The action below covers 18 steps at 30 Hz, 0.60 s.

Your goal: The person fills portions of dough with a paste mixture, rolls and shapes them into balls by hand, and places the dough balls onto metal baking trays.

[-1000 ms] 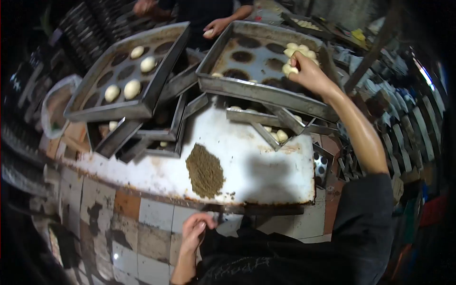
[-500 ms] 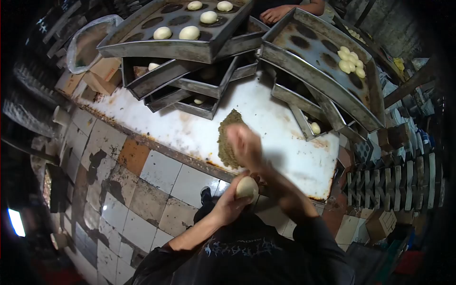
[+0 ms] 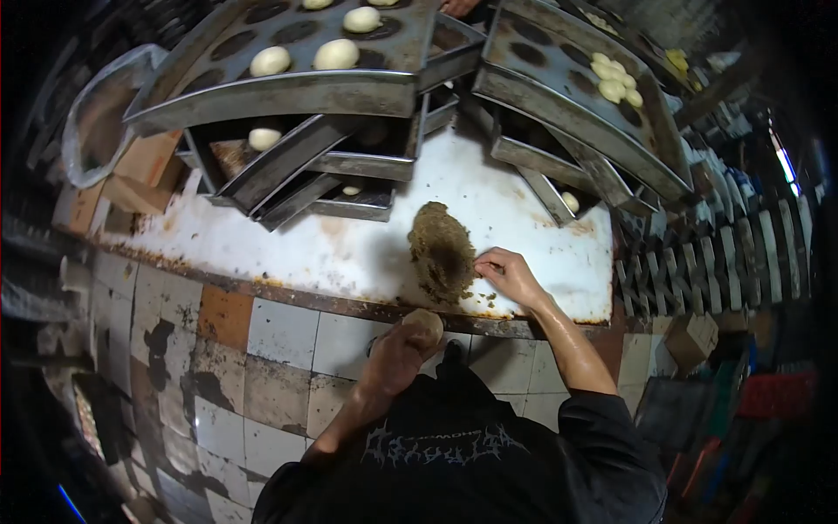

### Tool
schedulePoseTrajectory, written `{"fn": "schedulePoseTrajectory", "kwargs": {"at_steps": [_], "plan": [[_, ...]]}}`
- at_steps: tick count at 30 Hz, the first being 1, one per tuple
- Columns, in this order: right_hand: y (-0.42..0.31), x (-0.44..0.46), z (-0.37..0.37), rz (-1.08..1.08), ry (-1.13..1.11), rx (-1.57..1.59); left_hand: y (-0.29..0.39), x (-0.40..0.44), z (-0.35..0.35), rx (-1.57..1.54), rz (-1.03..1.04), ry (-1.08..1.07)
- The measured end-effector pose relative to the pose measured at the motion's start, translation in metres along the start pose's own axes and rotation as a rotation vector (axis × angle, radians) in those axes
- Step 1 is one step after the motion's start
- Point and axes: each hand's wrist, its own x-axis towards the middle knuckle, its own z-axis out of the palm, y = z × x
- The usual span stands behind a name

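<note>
Dough rests in my left hand, fingers curled around it, by the worktop's front edge; I judge it light, soft, best cradled underneath. My right hand's fingers pinch beside the brown heap, contents unclear.

A: And it's pale cream for the dough balls, against a silvery-grey tray patterned with dark round blotches!
B: Olive-brown on the crumbly heap, bold against that white tabletop, rusty orange-brown speckling its edge!
A: Dull beige for the dough piece!
B: Black shirt, pale grey lettering across it!
A: And the floor shows a grid of whitish and grey tiles, dark patches, one tile bright orange!
</note>
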Motion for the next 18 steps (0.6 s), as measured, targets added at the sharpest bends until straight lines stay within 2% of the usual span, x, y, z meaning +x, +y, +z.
{"fn": "schedulePoseTrajectory", "kwargs": {"at_steps": [1, 2, 3, 4, 6, 8, 10, 12, 14, 15, 16, 18], "plan": [[0.001, -0.011, -0.006, 0.224, -0.03, 0.17, 0.015, 0.007, 0.004, -0.337, -0.065, 0.003], [0.005, -0.018, -0.013, 0.236, -0.014, 0.17, 0.033, 0.016, 0.006, -0.801, -0.123, -0.054], [0.009, -0.023, -0.02, 0.284, 0.029, 0.636, 0.053, 0.025, 0.008, -1.259, -0.214, -0.085], [0.008, -0.027, -0.028, 0.313, 0.072, 1.106, 0.057, 0.037, 0.012, -1.252, -0.218, -0.095], [-0.013, -0.041, -0.051, 0.23, 0.037, 1.191, 0.065, 0.055, 0.02, -1.039, -0.15, -0.109], [-0.052, -0.05, -0.067, -0.206, 0.123, 0.428, 0.071, 0.068, 0.033, -0.972, -0.121, -0.139], [-0.063, -0.058, -0.061, -0.223, 0.153, 0.452, 0.093, 0.082, 0.062, -0.867, -0.076, -0.123], [-0.055, -0.064, -0.054, -0.438, 0.325, -0.061, 0.094, 0.089, 0.089, -0.821, -0.1, -0.117], [-0.054, -0.074, -0.054, -0.606, 0.469, -0.144, 0.078, 0.094, 0.114, -1.129, 0.017, -0.141], [-0.05, -0.081, -0.055, -0.591, 0.466, -0.214, 0.08, 0.092, 0.126, -1.245, 0.094, -0.184], [-0.042, -0.09, -0.055, -0.592, 0.464, -0.201, 0.083, 0.093, 0.138, -1.236, 0.091, -0.175], [-0.021, -0.105, -0.053, -0.347, 0.352, 0.064, 0.09, 0.094, 0.157, -0.985, -0.018, 0.129]]}}
